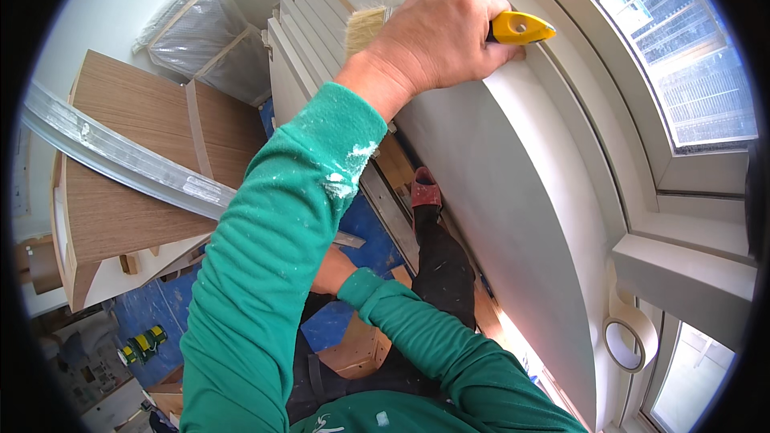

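My left hand point(445, 32) is closed around a paintbrush, held over the upper edge of the white wall below the window. The brush's yellow handle end point(525, 29) with a hanging hole sticks out on the right. Pale bristles point(365, 30) show to the left of the fist; whether they touch a surface I cannot tell. White smears mark the green left sleeve. My right hand point(330, 271) is low in the middle, near my leg. The left sleeve covers its fingers, so what it holds or touches is hidden.
A roll of tape point(631, 342) hangs by the window frame at right. Stacked white panels point(309, 44) lean beyond my left arm. A wooden cabinet point(140, 192) with a metal rail point(120, 156) across it stands left. Blue sheeting point(365, 228) covers floor near my foot.
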`<act>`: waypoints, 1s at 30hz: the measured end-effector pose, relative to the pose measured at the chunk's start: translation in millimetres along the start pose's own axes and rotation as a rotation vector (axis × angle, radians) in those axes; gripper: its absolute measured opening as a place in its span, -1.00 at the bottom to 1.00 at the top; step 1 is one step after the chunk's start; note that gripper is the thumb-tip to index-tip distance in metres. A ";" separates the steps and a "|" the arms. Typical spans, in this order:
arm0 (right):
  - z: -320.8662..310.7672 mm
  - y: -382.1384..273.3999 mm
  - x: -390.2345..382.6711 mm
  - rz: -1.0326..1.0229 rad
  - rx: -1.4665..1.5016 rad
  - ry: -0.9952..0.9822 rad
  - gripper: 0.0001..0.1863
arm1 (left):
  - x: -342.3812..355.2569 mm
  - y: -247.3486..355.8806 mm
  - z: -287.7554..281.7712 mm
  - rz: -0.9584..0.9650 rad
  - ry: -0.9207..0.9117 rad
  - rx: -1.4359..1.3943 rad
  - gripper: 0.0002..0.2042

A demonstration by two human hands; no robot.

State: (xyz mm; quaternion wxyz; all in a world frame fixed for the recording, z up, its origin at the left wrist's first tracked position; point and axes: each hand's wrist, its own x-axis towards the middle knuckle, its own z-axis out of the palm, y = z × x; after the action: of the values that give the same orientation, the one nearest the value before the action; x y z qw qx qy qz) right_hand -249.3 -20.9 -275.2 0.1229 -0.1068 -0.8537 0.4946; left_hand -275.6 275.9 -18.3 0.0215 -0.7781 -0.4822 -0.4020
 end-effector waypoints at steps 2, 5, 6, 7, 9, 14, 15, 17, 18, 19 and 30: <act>0.3 -0.2 -0.1 -0.001 0.002 0.001 -0.82 | 0.9 -1.0 -0.1 -0.001 -0.004 0.000 -0.70; 1.5 -0.9 0.8 -0.010 0.007 0.004 -0.82 | 1.9 -0.6 -1.6 -0.033 -0.018 0.007 -0.69; 1.7 -0.8 1.1 -0.013 0.008 0.006 -0.82 | 2.1 0.0 -2.4 -0.048 -0.023 0.010 -0.68; 2.2 -0.3 1.1 -0.014 0.009 0.010 -0.82 | 2.6 0.8 -1.8 -0.064 -0.028 0.007 -0.68; 2.4 2.0 1.1 -0.015 0.010 0.018 -0.82 | 3.6 2.4 -0.6 -0.095 -0.038 0.001 -0.66; 6.2 -0.4 2.4 -0.032 0.017 0.031 -0.82 | 3.0 1.7 0.0 -0.109 -0.011 0.002 -0.73; 7.3 -1.2 3.2 -0.038 0.020 0.033 -0.82 | 3.2 0.2 -0.7 -0.107 -0.002 0.003 -0.77; 7.8 0.1 3.8 -0.041 0.017 0.036 -0.82 | 4.0 -1.1 2.1 -0.092 0.012 0.029 -0.76; 8.4 0.2 3.6 -0.040 0.018 0.040 -0.82 | 3.8 -1.5 3.2 -0.085 0.020 0.043 -0.76; 8.0 1.4 3.1 -0.039 0.019 0.042 -0.82 | 3.7 -0.5 3.7 -0.086 0.019 0.046 -0.76; 19.3 8.6 -1.1 -0.066 0.034 0.116 -0.82 | 2.8 2.3 3.0 -0.089 0.004 0.070 -0.76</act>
State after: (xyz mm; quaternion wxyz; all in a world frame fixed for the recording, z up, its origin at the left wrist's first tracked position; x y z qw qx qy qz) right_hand -253.9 -32.8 -292.1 0.1904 -0.1049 -0.8397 0.4976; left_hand -271.5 278.0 -17.7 0.0319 -0.7537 -0.5302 -0.3871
